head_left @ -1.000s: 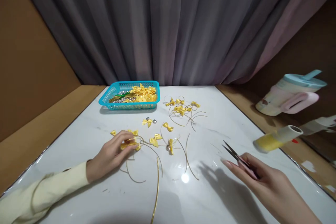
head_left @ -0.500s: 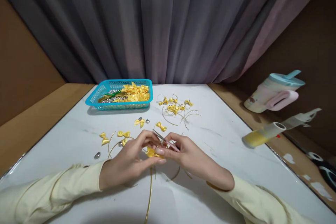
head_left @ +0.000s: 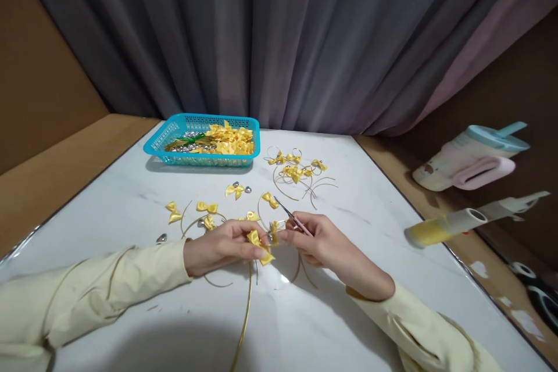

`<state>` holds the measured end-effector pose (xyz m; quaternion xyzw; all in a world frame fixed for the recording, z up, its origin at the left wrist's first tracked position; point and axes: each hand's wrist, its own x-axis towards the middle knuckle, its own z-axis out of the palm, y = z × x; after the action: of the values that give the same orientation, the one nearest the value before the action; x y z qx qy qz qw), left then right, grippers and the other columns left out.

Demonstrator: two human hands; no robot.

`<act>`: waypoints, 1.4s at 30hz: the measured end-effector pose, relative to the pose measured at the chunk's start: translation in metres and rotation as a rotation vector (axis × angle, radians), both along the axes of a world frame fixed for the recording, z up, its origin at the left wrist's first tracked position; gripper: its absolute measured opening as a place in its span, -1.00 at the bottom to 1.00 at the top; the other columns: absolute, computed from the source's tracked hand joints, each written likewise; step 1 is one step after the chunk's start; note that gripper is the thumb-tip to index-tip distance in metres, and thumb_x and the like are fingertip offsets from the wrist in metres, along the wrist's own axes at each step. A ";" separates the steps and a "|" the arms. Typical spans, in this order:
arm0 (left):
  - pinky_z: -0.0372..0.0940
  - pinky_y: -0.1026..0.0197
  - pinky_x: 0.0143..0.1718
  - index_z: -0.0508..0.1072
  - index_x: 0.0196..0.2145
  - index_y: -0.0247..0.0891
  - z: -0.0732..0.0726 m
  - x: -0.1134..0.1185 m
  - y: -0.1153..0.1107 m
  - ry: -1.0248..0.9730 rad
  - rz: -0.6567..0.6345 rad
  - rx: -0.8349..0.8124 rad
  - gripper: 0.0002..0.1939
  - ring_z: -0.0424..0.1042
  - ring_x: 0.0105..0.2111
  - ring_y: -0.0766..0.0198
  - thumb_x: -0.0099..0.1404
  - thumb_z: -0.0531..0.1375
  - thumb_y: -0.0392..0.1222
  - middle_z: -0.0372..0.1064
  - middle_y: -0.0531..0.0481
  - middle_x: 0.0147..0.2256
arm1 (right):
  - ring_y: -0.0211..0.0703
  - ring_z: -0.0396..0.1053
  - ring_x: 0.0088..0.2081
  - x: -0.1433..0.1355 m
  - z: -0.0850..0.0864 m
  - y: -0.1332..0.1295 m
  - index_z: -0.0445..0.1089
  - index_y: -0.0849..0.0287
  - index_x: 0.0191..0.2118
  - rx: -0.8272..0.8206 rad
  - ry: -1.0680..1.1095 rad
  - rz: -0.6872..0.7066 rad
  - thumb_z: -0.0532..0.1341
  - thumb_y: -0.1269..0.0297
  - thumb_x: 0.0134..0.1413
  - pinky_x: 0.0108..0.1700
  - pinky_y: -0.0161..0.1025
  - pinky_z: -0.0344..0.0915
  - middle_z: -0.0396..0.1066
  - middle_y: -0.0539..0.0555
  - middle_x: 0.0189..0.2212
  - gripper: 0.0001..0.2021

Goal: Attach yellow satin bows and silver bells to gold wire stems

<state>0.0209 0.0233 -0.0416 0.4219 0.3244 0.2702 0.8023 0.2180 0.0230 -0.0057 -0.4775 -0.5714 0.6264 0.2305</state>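
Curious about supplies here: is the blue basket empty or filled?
The basket isn't empty: yellow bows lie heaped inside, beside silver pieces.

Toward eight o'clock on my feed I see a long left sleeve of smooth, pale cream-yellow cloth (head_left: 100, 290), crossed by curved creases and ending in a plain cuff at the wrist of the bare left hand (head_left: 220, 247). Between four and five o'clock, I have a matching pale cream-yellow right sleeve (head_left: 421, 331), softly rumpled, its cuff edge darker underneath, above the bare right hand (head_left: 326, 244).
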 end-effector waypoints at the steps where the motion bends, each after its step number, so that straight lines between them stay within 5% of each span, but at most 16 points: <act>1: 0.10 0.35 -0.48 0.42 -0.44 -0.34 0.000 0.000 0.001 -0.027 0.012 -0.033 -0.75 0.23 -0.53 0.42 -0.08 0.37 -0.24 0.31 0.08 -0.54 | -0.48 -0.22 -0.69 0.000 0.000 -0.001 0.05 0.16 -0.56 -0.010 0.007 0.005 0.24 0.24 -0.01 -0.67 -0.42 -0.21 -0.17 -0.23 -0.72 -0.68; 14: 0.16 0.41 -0.73 0.48 -0.44 -0.39 -0.006 -0.001 0.006 -0.136 -0.174 -0.170 -0.87 0.18 -0.73 0.47 -0.05 0.28 -0.41 0.30 0.08 -0.66 | -0.47 -0.23 -0.70 -0.001 -0.010 0.003 0.13 0.16 -0.52 -0.101 0.021 0.018 0.18 0.26 0.03 -0.71 -0.45 -0.19 -0.16 -0.23 -0.74 -0.78; 23: 0.25 0.40 -0.63 0.53 -0.40 -0.40 -0.009 -0.004 0.006 -0.103 -0.271 -0.193 -0.86 0.36 -0.66 0.40 -0.01 0.28 -0.37 0.41 -0.01 -0.61 | -0.49 -0.19 -0.68 0.005 -0.008 0.010 0.20 0.18 -0.47 -0.108 -0.039 0.019 0.34 0.13 -0.16 -0.69 -0.44 -0.19 -0.04 -0.21 -0.69 -0.68; 26: 0.31 0.39 -0.53 0.54 -0.39 -0.40 -0.007 -0.004 0.006 -0.106 -0.227 -0.202 -0.85 0.42 -0.61 0.38 0.00 0.28 -0.37 0.46 -0.04 -0.59 | -0.47 -0.18 -0.68 0.013 0.003 0.011 0.23 0.17 -0.40 -0.029 -0.117 -0.019 0.35 0.07 -0.19 -0.69 -0.43 -0.19 -0.08 -0.22 -0.69 -0.64; 32: 0.34 0.42 -0.44 0.56 -0.36 -0.41 -0.005 -0.003 0.007 -0.130 -0.127 -0.224 -0.81 0.47 -0.52 0.36 -0.02 0.28 -0.36 0.51 -0.08 -0.53 | -0.40 -0.11 -0.64 0.020 0.026 0.000 0.23 0.18 -0.47 0.316 -0.250 -0.191 0.08 -0.08 0.09 -0.64 -0.38 -0.10 -0.08 -0.15 -0.67 -0.61; 38: 0.31 0.40 -0.45 0.54 -0.25 -0.43 -0.006 -0.002 0.007 -0.139 -0.090 -0.244 -0.69 0.45 -0.54 0.36 -0.04 0.29 -0.36 0.51 -0.08 -0.54 | -0.37 -0.11 -0.63 0.011 0.018 -0.011 0.37 0.18 -0.42 0.471 -0.319 -0.018 0.20 0.21 0.02 -0.60 -0.36 -0.10 -0.03 -0.13 -0.68 -0.86; 42: 0.30 0.36 -0.46 0.54 -0.33 -0.44 -0.007 -0.002 0.006 -0.141 -0.109 -0.234 -0.76 0.44 -0.55 0.34 -0.04 0.30 -0.37 0.50 -0.09 -0.53 | -0.37 -0.05 -0.61 0.007 0.010 -0.016 0.36 0.19 -0.37 0.474 -0.321 0.061 0.19 0.17 0.04 -0.59 -0.37 -0.08 0.07 -0.11 -0.67 -0.82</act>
<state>0.0189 0.0290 -0.0485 0.3224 0.2733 0.2155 0.8803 0.2246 0.0069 0.0042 -0.4859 -0.7452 0.3984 0.2233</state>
